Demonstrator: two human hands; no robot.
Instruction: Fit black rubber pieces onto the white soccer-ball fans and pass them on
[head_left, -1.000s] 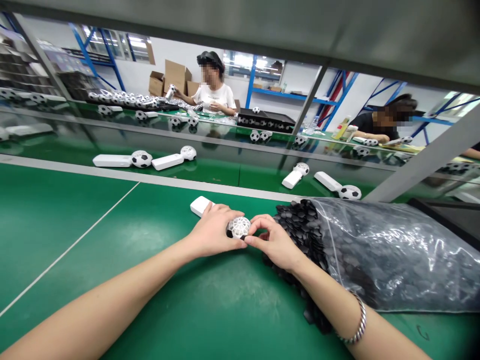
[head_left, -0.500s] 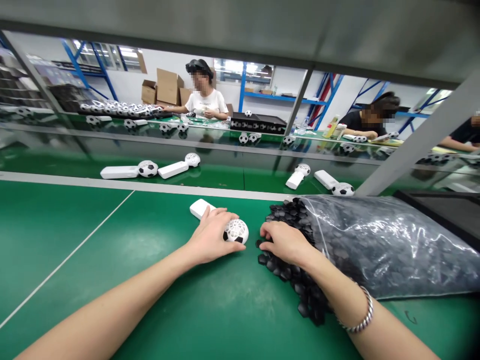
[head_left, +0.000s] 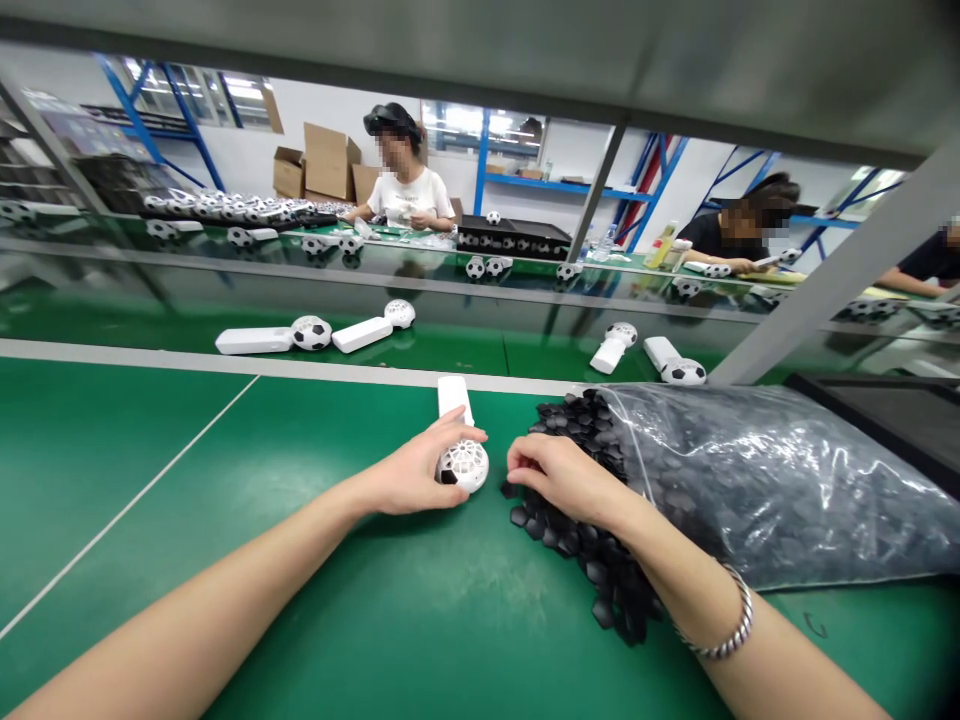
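My left hand [head_left: 416, 468] curves around the round head of a white soccer-ball handheld fan [head_left: 463, 467], thumb in front and fingers behind. The head has an openwork white grille with a black patch on its left side; its flat handle points away from me. Just to the right, my right hand [head_left: 566, 478] is closed, fingertips pinched together at the left edge of a heap of small black pentagon pieces [head_left: 555, 530]. Whatever lies between those fingertips is hidden. One black piece shows right below them. The heap spills from a clear plastic bag [head_left: 795, 490].
Several similar fans lie beyond the grey strip [head_left: 165, 357], among them a fan [head_left: 311, 333] at left and another [head_left: 682, 371] at right. A black tray [head_left: 892, 420] sits behind the bag. A slanted post [head_left: 810, 270] rises at right. Co-workers [head_left: 409, 195] sit across the line.
The fan has turned in my left hand, so its handle swung from pointing left to pointing away. My right fingers have drawn closer together near the heap's edge.
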